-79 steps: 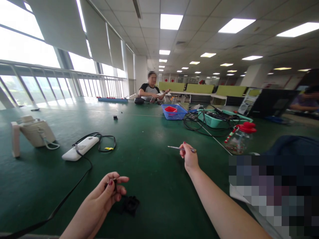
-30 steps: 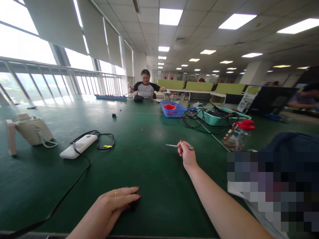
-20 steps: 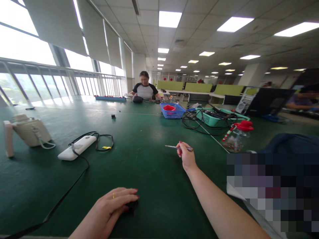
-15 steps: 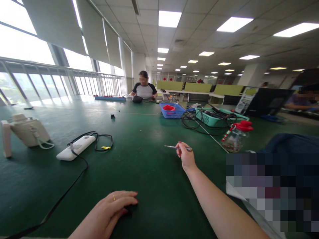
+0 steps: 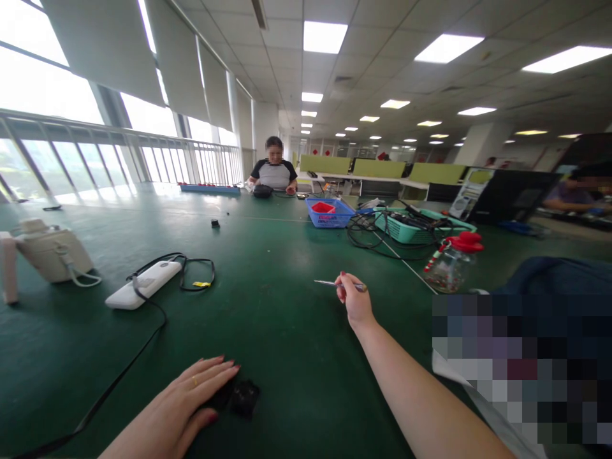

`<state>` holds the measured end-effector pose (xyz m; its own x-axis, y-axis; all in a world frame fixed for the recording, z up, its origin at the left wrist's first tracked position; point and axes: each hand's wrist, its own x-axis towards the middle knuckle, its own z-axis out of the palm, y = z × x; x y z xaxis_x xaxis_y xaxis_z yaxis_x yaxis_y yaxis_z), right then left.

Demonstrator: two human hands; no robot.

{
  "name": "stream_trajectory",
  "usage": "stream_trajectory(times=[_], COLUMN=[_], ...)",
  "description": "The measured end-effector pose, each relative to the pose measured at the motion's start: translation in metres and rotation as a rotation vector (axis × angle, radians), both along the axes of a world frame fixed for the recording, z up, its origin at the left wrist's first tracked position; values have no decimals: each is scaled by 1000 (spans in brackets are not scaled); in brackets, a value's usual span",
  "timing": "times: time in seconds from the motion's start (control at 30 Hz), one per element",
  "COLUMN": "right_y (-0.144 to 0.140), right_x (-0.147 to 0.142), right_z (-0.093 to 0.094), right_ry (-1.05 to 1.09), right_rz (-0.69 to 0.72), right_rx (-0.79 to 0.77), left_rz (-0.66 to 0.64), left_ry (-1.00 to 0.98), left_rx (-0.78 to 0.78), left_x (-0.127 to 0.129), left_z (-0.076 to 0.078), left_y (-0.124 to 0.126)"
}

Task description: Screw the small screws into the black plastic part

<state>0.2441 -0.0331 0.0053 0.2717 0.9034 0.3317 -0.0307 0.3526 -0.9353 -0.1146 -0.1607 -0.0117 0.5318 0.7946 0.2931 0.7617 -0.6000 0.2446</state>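
Observation:
My left hand [image 5: 194,395] lies open on the green table with its fingers stretched out. Just right of its fingertips sits a small black object [image 5: 245,400], blurred, so its kind is unclear. A ring shows on one finger. Farther out and to the right, my right hand [image 5: 356,299] is closed around a slim screwdriver [image 5: 325,282]. The metal shaft points left, held about level over the table, and the end of the handle sticks out right of the fist.
A white power bank [image 5: 144,285] with a black cable lies left, near a beige bottle [image 5: 56,250]. Blue [image 5: 329,217] and green [image 5: 404,231] baskets, tangled cables and a red-lidded jar [image 5: 452,268] stand right. A person [image 5: 273,172] sits at the far end.
My left hand has moved left and opened flatter, uncovering the small black object. The right hand and the screwdriver have hardly moved.

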Motion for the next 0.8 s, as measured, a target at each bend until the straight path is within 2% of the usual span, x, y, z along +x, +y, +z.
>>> stream_trajectory(times=[0.1,0.23,0.37,0.47,0.6,0.8], right_y=[0,-1,-2,-2,-2,-2], right_x=[-1,-1,0,-1,-1,-2], right_z=[0,0,0,1,1,1], right_ry=[-20,-44,-47,-38,-30,-49], right_rz=[0,5,0,0,5,22], right_rx=[-2,-2,-9,-8,2,-1], left_rz=[27,67,-83,-151,-161,-162], left_ry=[-28,-107,-113,-38,15,-24], left_rx=[-4,116,120,77,44,47], left_x=[-2,16,46,58,58,44], left_z=[-2,7,18,19,17,16], left_y=[3,-4,-12,-12,-13,-17])
